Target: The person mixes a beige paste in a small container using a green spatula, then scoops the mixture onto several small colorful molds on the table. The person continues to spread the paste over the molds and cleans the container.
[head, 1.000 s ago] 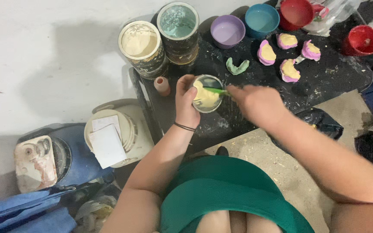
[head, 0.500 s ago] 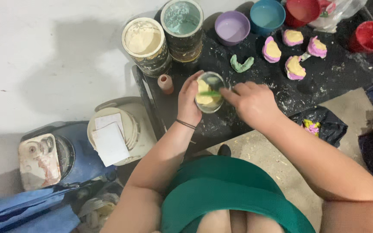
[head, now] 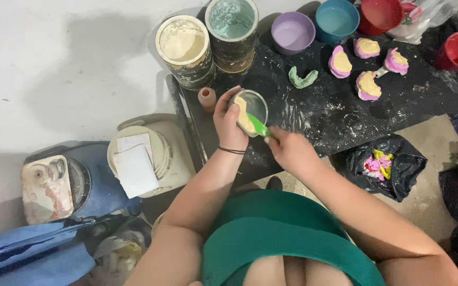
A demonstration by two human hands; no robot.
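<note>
My left hand (head: 228,123) grips a small mixing bowl (head: 250,110) tilted toward me, with pale yellow paste smeared on its inner wall. My right hand (head: 291,151) holds a green spatula (head: 258,126) whose blade reaches into the bowl. Both hands hover over the near edge of a black, powder-spattered table (head: 314,116).
Two big tins, one with cream powder (head: 181,41) and one with teal powder (head: 232,20), stand at the table's back left. Purple (head: 292,32), blue (head: 337,19) and red (head: 380,15) bowls, several pink moulds filled with yellow (head: 369,85) and a green cast (head: 302,78) lie beyond. A black waste bag (head: 382,164) sits at right.
My right hand has drawn back toward me and lower, pulling the spatula across the bowl. The bowl is tilted more toward me, showing more bare inner wall.
</note>
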